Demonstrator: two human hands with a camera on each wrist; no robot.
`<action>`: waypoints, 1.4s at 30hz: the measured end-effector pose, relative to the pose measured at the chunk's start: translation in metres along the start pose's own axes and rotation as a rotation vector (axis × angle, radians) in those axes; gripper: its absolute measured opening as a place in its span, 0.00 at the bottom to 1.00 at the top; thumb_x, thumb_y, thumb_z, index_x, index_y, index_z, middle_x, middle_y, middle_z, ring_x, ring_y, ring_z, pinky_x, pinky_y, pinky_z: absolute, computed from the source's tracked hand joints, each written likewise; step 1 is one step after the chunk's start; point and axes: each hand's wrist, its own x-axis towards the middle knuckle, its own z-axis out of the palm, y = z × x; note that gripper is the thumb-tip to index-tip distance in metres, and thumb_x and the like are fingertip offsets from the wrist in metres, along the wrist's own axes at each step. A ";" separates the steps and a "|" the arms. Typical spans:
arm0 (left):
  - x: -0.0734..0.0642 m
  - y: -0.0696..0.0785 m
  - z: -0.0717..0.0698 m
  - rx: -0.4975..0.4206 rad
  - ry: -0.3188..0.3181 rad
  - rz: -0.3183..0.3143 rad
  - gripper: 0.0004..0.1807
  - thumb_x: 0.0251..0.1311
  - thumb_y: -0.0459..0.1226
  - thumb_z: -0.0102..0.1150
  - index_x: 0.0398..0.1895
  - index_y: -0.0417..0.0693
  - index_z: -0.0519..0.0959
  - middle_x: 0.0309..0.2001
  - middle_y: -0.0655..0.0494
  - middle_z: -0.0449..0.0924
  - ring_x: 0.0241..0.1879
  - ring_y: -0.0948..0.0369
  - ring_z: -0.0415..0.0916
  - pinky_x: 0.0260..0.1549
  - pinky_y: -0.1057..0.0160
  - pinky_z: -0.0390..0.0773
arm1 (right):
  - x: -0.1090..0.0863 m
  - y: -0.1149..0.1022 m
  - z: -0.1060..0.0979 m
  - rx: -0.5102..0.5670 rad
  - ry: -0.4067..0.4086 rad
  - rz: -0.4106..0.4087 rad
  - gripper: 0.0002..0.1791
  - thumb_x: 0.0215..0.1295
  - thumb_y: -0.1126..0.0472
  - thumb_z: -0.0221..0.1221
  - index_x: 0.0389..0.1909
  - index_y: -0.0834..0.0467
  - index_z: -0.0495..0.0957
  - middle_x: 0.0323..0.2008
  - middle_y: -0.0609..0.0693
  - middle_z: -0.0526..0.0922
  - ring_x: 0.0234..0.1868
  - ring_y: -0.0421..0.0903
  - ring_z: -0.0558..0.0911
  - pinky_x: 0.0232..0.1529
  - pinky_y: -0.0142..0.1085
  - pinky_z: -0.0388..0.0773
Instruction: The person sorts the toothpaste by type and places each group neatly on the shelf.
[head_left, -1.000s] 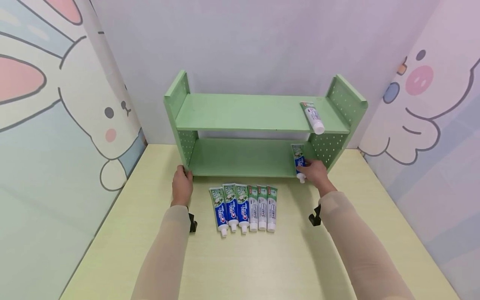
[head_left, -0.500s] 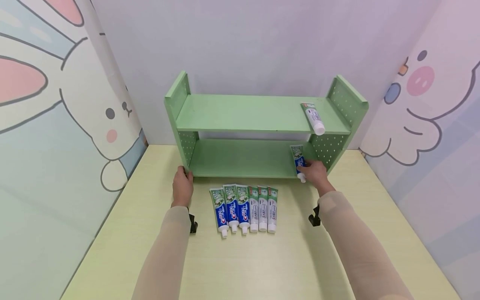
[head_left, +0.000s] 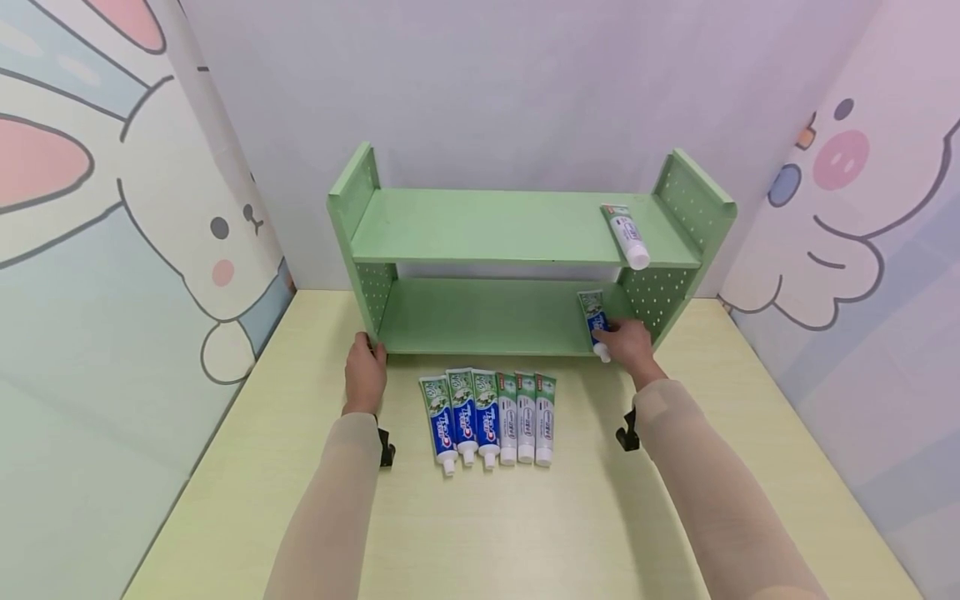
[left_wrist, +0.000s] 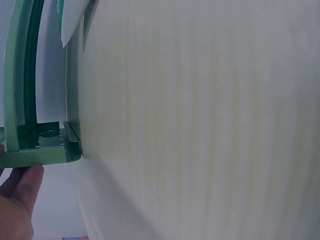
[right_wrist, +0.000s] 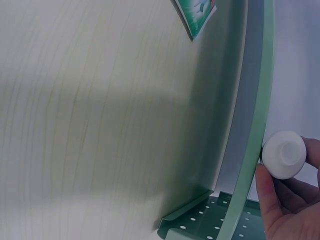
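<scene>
My right hand pinches a blue-and-green toothpaste tube near its cap end, on the lower board of the green shelf. In the right wrist view the tube's white cap sits at the board's front edge, fingers around it. At the shelf's left end my left hand grips the side panel, fingertips against its outer face. On the table before the shelf several toothpaste tubes lie in a row, blue-and-green ones at left and white-and-green ones at right.
One white-and-green tube lies on the upper board near its right end, cap slightly past the front edge. Perforated side panels rise above the boards. The pale wooden table meets cartoon-printed walls at both sides.
The tube in my right hand has shifted slightly left along the lower board, its back end most. My left hand keeps its place on the shelf's side.
</scene>
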 end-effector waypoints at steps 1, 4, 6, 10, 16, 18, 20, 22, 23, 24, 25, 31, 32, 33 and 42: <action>0.000 0.000 0.000 -0.001 -0.001 0.001 0.14 0.74 0.36 0.45 0.53 0.33 0.66 0.42 0.38 0.72 0.40 0.44 0.73 0.39 0.47 0.72 | 0.000 0.000 0.000 0.000 0.004 0.000 0.30 0.70 0.54 0.56 0.63 0.73 0.67 0.58 0.70 0.72 0.58 0.64 0.71 0.58 0.52 0.68; 0.000 0.001 -0.001 0.003 -0.002 -0.002 0.14 0.74 0.36 0.46 0.53 0.33 0.66 0.42 0.38 0.72 0.40 0.44 0.73 0.39 0.47 0.72 | 0.002 0.002 0.002 0.002 0.012 -0.004 0.30 0.71 0.54 0.56 0.63 0.72 0.67 0.58 0.70 0.72 0.58 0.64 0.71 0.58 0.52 0.68; 0.000 0.002 -0.001 0.002 -0.001 -0.003 0.14 0.74 0.36 0.46 0.53 0.33 0.66 0.42 0.38 0.72 0.40 0.44 0.73 0.39 0.47 0.72 | 0.003 0.003 0.003 0.003 0.017 -0.007 0.30 0.71 0.53 0.55 0.64 0.72 0.67 0.58 0.70 0.72 0.58 0.63 0.71 0.58 0.52 0.68; -0.001 0.003 -0.002 0.002 0.003 -0.002 0.14 0.74 0.36 0.45 0.54 0.33 0.66 0.43 0.37 0.72 0.40 0.44 0.73 0.39 0.47 0.72 | 0.003 0.003 0.003 0.016 0.015 -0.012 0.31 0.72 0.53 0.55 0.65 0.72 0.66 0.59 0.70 0.71 0.58 0.63 0.71 0.57 0.52 0.68; -0.001 0.004 -0.002 -0.006 0.002 0.001 0.14 0.74 0.36 0.46 0.53 0.33 0.66 0.42 0.38 0.72 0.39 0.44 0.73 0.38 0.47 0.72 | 0.003 0.003 0.004 0.038 0.006 -0.008 0.32 0.72 0.53 0.54 0.67 0.71 0.63 0.61 0.70 0.69 0.59 0.63 0.71 0.57 0.52 0.69; 0.000 0.003 -0.002 -0.005 0.001 0.002 0.14 0.74 0.36 0.46 0.53 0.33 0.66 0.42 0.38 0.72 0.39 0.44 0.73 0.38 0.47 0.72 | 0.003 0.004 0.004 0.050 0.006 -0.003 0.32 0.72 0.53 0.53 0.67 0.71 0.63 0.61 0.70 0.69 0.59 0.63 0.70 0.57 0.52 0.69; 0.000 0.003 -0.002 -0.004 -0.001 0.003 0.14 0.74 0.36 0.46 0.53 0.33 0.66 0.42 0.38 0.72 0.39 0.44 0.73 0.38 0.47 0.72 | 0.003 0.004 0.005 0.060 0.008 -0.002 0.32 0.72 0.54 0.53 0.68 0.71 0.62 0.62 0.70 0.68 0.60 0.63 0.70 0.57 0.52 0.69; 0.000 0.003 -0.002 -0.004 -0.003 0.002 0.14 0.74 0.36 0.46 0.54 0.33 0.66 0.42 0.38 0.72 0.40 0.44 0.73 0.38 0.47 0.72 | 0.003 0.004 0.005 0.067 0.014 -0.003 0.32 0.72 0.54 0.53 0.68 0.71 0.62 0.62 0.70 0.68 0.60 0.63 0.70 0.57 0.52 0.70; 0.000 0.004 -0.002 -0.005 -0.003 0.002 0.14 0.74 0.36 0.46 0.54 0.33 0.66 0.42 0.38 0.72 0.40 0.44 0.73 0.38 0.47 0.72 | 0.003 0.005 0.006 0.072 0.015 -0.005 0.32 0.72 0.54 0.53 0.68 0.71 0.62 0.62 0.70 0.69 0.60 0.63 0.71 0.56 0.52 0.70; 0.000 0.004 -0.003 -0.006 -0.005 0.001 0.14 0.74 0.36 0.46 0.54 0.33 0.66 0.42 0.38 0.72 0.40 0.44 0.73 0.39 0.47 0.72 | 0.003 0.005 0.006 0.073 0.015 -0.010 0.32 0.72 0.54 0.52 0.68 0.71 0.62 0.62 0.70 0.68 0.59 0.63 0.71 0.56 0.52 0.71; 0.000 0.004 -0.003 -0.006 -0.006 0.001 0.14 0.74 0.36 0.46 0.54 0.33 0.66 0.42 0.38 0.72 0.40 0.44 0.73 0.38 0.47 0.72 | 0.003 0.005 0.006 0.077 0.016 -0.011 0.31 0.72 0.54 0.52 0.68 0.71 0.62 0.62 0.70 0.68 0.59 0.63 0.71 0.55 0.52 0.71; 0.000 0.003 -0.002 -0.006 -0.012 -0.008 0.15 0.74 0.36 0.45 0.54 0.33 0.65 0.42 0.38 0.72 0.39 0.44 0.73 0.38 0.47 0.72 | 0.003 0.007 0.008 0.070 0.022 -0.017 0.31 0.74 0.53 0.50 0.68 0.71 0.62 0.61 0.70 0.69 0.57 0.62 0.73 0.52 0.51 0.73; 0.000 0.003 -0.002 -0.005 -0.013 -0.010 0.15 0.74 0.37 0.45 0.55 0.33 0.65 0.42 0.38 0.72 0.40 0.44 0.73 0.38 0.47 0.72 | 0.003 0.007 0.008 0.068 0.025 -0.018 0.31 0.74 0.53 0.50 0.67 0.71 0.63 0.61 0.70 0.69 0.56 0.62 0.73 0.52 0.51 0.73; 0.000 0.003 -0.002 -0.005 -0.013 -0.010 0.15 0.74 0.37 0.45 0.55 0.33 0.65 0.42 0.38 0.72 0.39 0.44 0.73 0.38 0.47 0.72 | 0.002 0.007 0.008 0.066 0.027 -0.019 0.30 0.74 0.53 0.50 0.67 0.71 0.63 0.60 0.70 0.70 0.56 0.62 0.73 0.52 0.51 0.73; 0.000 0.001 -0.002 -0.004 -0.004 -0.006 0.14 0.74 0.36 0.45 0.54 0.33 0.66 0.43 0.37 0.72 0.39 0.44 0.73 0.38 0.47 0.72 | -0.002 0.006 0.005 0.009 0.024 -0.028 0.32 0.73 0.51 0.52 0.67 0.71 0.63 0.61 0.70 0.69 0.59 0.64 0.70 0.57 0.54 0.69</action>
